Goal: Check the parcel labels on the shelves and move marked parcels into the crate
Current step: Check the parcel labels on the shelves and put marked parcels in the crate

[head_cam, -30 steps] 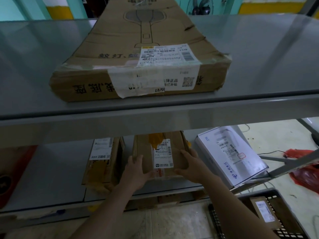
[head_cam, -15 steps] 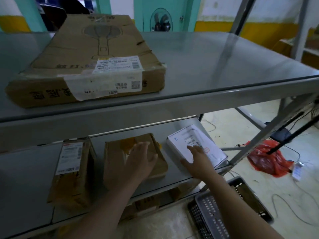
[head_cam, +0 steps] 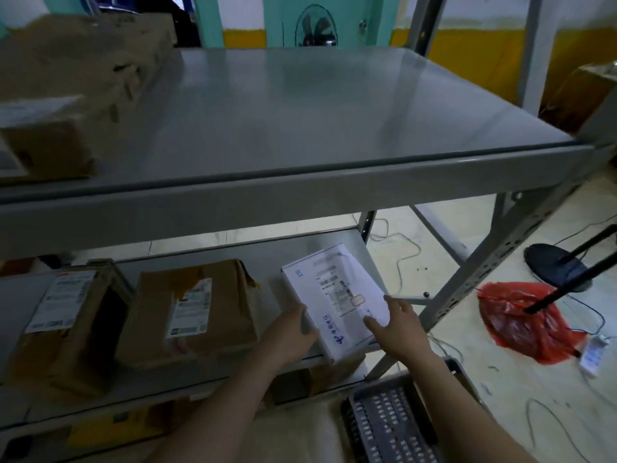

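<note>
A white parcel point(head_cam: 334, 295) with a printed label, a red-outlined mark and blue handwriting lies at the right end of the lower shelf point(head_cam: 253, 259). My left hand point(head_cam: 290, 332) grips its left edge and my right hand point(head_cam: 397, 325) rests on its near right corner. To the left stand two brown cardboard parcels point(head_cam: 197, 305) point(head_cam: 76, 315), each with a white label. A dark slotted crate point(head_cam: 387, 426) sits on the floor below my right forearm; what it contains is hidden.
A large flat cardboard box point(head_cam: 76, 81) lies on the grey upper shelf point(head_cam: 300, 108) at the left. More boxes point(head_cam: 320, 372) sit on the bottom shelf. A red plastic bag point(head_cam: 521, 315), cables and a black stand base point(head_cam: 554, 265) lie on the floor at right.
My left hand left the middle brown parcel and moved right onto the white parcel's left edge. My right hand shifted to its near right corner. The view swung right.
</note>
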{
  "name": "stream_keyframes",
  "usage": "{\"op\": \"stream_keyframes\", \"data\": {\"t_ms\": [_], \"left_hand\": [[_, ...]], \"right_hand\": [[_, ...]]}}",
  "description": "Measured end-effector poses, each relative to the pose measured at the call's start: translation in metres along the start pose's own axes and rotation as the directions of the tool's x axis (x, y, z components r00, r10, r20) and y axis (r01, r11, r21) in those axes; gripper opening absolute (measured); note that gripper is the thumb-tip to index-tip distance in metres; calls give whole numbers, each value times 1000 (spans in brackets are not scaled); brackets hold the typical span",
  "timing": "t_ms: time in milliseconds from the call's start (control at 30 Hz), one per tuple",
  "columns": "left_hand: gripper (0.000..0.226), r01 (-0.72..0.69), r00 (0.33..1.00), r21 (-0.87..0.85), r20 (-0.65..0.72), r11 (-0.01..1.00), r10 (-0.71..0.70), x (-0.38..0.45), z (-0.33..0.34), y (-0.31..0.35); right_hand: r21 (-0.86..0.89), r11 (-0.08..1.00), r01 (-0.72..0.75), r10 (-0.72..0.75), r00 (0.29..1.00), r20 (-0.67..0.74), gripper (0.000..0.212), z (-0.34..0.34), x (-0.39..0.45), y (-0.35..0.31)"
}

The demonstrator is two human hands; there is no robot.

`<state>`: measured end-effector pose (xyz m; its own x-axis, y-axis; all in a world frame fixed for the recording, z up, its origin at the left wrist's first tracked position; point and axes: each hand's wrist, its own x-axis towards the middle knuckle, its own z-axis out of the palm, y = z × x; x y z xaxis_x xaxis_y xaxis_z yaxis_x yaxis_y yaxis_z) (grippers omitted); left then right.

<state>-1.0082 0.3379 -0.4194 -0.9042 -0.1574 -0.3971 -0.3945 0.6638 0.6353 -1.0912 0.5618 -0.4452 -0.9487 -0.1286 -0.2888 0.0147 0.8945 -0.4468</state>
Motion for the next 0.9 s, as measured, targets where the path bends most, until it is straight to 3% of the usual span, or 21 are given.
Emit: {"op": "stream_keyframes", "data": {"t_ms": [333,500,600,733,900], "left_hand": [[74,210,977,-119,49,970,-205,24,71,9],[103,227,972,-75,77,971,-221,37,88,12],[117,208,971,78,106,975,-215,46,97,7],[120,194,969,173,117,965,-216,57,101,-2],[118,233,970,115,39,966,-239,63,107,-10]], "right_hand": [[-57,995,87,-75,980,185,90,1,48,44],[-66,993,97,-79,968,238,92,10,69,53],[-56,995,87,-68,957,282,100,17,77,55],[-69,992,110,-85,954,289,102,25,76,53],[-25,997,75,-66,965,253,89,29,75,51]]}}
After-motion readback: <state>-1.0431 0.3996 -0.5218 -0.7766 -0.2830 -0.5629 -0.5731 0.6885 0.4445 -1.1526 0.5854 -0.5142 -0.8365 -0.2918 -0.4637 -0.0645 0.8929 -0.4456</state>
